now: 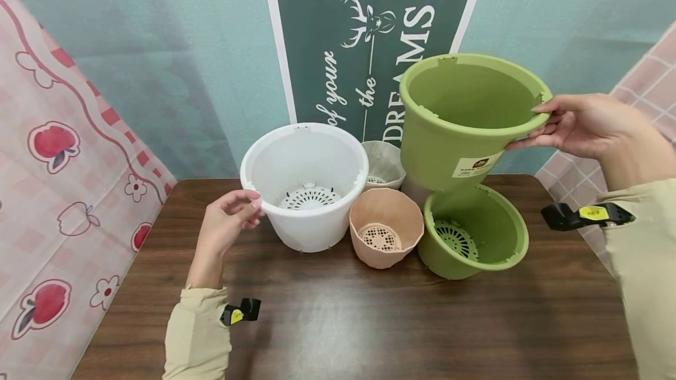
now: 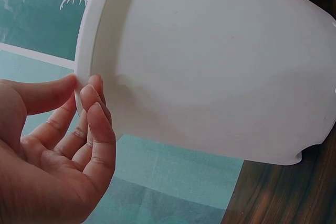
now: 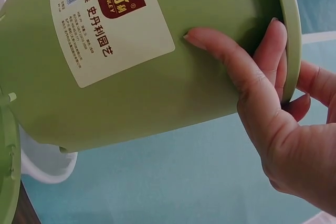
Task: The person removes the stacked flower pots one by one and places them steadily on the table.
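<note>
My right hand (image 1: pixel 586 128) grips the rim of a large green flowerpot (image 1: pixel 449 151) and holds it raised at the right. In the right wrist view a printed label (image 3: pixel 113 24) shows on that pot's side, near my fingers. Below it on the table stands a second green flowerpot (image 1: pixel 499 221), tilted a little, with a slotted base. On the left, my left hand (image 1: pixel 227 221) pinches the rim of a white flowerpot (image 1: pixel 311 230). Its thumb and fingers lie on either side of that rim in the left wrist view.
A small peach-coloured pot (image 1: pixel 382 260) stands between the white and green pots, with a grey-white pot (image 1: pixel 385 160) behind it. All are toward the back of the brown wooden table (image 1: pixel 338 321). Cloth (image 1: pixel 158 63) hangs behind, and a patterned curtain (image 1: pixel 58 221) is at the left.
</note>
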### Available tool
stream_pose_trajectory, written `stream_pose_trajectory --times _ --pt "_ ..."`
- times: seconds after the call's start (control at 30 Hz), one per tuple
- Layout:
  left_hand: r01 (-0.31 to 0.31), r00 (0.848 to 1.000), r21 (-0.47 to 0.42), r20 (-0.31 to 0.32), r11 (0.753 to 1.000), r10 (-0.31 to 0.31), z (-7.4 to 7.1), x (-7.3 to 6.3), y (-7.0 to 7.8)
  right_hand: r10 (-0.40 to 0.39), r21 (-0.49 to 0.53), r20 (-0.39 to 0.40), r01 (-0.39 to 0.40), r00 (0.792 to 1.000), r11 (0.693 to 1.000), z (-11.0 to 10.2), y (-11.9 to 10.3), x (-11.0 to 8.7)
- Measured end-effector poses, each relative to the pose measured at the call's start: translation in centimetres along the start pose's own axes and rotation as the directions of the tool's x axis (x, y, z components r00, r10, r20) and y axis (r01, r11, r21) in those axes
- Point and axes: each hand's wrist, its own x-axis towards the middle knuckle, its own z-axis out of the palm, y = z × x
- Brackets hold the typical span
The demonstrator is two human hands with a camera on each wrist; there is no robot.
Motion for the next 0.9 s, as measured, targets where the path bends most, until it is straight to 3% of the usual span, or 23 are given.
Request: stream_pose_trajectory --times 0.47,0.9 --pt "0.001 1.0 -0.014 0.002 1.0 -0.001 0.0 0.0 -0.1 -0.019 0.078 0.026 0.017 0.999 0.997 -2.5 -0.5 -1.1" --pt "-0.003 1.0 -0.005 -0.003 1.0 0.003 0.0 0.0 0.0 -0.052 0.08 -0.041 0.056 0.998 0.995 -4.0 -0.7 -1.9"
